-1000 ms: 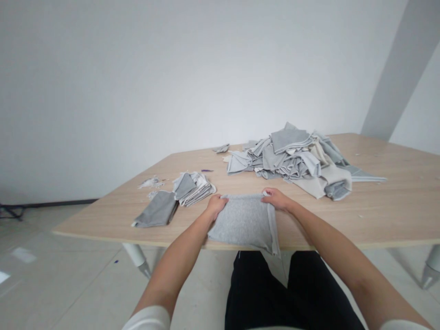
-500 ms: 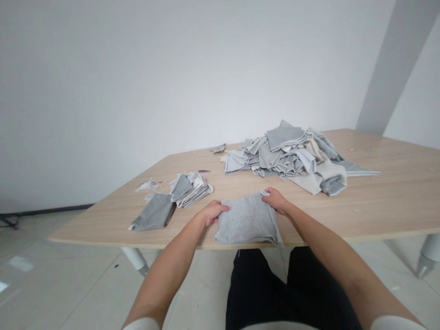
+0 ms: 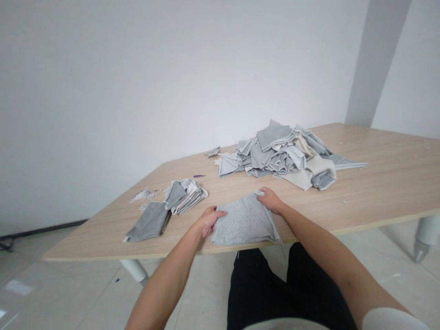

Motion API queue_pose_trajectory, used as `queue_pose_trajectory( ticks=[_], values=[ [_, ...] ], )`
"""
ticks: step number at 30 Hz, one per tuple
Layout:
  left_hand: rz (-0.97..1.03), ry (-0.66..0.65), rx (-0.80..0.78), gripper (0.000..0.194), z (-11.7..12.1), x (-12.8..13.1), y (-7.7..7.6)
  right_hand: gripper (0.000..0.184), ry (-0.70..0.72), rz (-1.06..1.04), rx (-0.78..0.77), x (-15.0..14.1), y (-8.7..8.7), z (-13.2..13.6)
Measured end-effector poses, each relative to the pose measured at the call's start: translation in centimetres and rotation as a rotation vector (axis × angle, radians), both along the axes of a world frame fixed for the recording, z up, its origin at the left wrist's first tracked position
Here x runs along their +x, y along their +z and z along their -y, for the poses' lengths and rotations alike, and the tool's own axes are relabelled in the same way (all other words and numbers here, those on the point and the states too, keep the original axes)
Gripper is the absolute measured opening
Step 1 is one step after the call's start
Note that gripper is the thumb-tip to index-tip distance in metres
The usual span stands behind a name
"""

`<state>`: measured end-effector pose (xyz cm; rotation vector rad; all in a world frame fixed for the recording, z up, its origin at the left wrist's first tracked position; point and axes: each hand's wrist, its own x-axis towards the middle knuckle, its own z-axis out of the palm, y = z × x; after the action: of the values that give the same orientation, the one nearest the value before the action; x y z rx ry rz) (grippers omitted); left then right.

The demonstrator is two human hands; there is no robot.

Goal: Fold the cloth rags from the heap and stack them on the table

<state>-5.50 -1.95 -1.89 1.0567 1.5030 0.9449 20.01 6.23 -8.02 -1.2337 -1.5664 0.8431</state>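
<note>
A light grey piece of fabric is held at the table's front edge, roughly rectangular and spread fairly flat. My left hand grips its left side, thumb on top and the other fingers beneath. At its upper right corner my right hand pinches the cloth, where a paler edge shows. Left of my left hand lie a dark grey folded cloth and a stack of folded grey and white cloths, touching each other.
A large heap of grey and beige fabric pieces covers the table's back middle. A small purple tool lies behind the stack. White scraps are scattered at the left. A small grey cloth lies near the wall.
My left hand has shifted from the fabric's upper left corner down along its left side. The fabric's lower edge has drawn up onto the table edge. The view has turned slightly right.
</note>
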Motion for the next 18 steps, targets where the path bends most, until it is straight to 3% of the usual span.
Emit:
queue_pose_trajectory(
  ticks=[5, 8, 11, 15, 18],
  values=[
    [-0.147, -0.025, -0.020, 0.032, 0.5, 0.2, 0.0, 0.021, -0.028, -0.025, -0.014, 0.0, 0.1, 0.1],
    [-0.299, 0.047, 0.023, 0.042, -0.4, -0.6, 1.7, 0.019, -0.011, -0.053, -0.022, -0.1, 0.2, 0.2],
    [-0.407, 0.068, 0.110, 0.067, -1.5, 0.1, 3.9, 0.018, 0.012, -0.089, -0.038, -0.2, 0.2, 0.3],
    [-0.415, -0.065, 0.206, 0.087, -2.2, 5.6, 5.4, 0.020, 0.035, -0.140, -0.065, -0.1, 0.1, 0.5],
    [-0.323, -0.267, 0.200, 0.091, -2.0, 10.9, 5.8, 0.014, 0.063, -0.185, -0.082, 0.2, 0.3, 0.3]
  ],
)
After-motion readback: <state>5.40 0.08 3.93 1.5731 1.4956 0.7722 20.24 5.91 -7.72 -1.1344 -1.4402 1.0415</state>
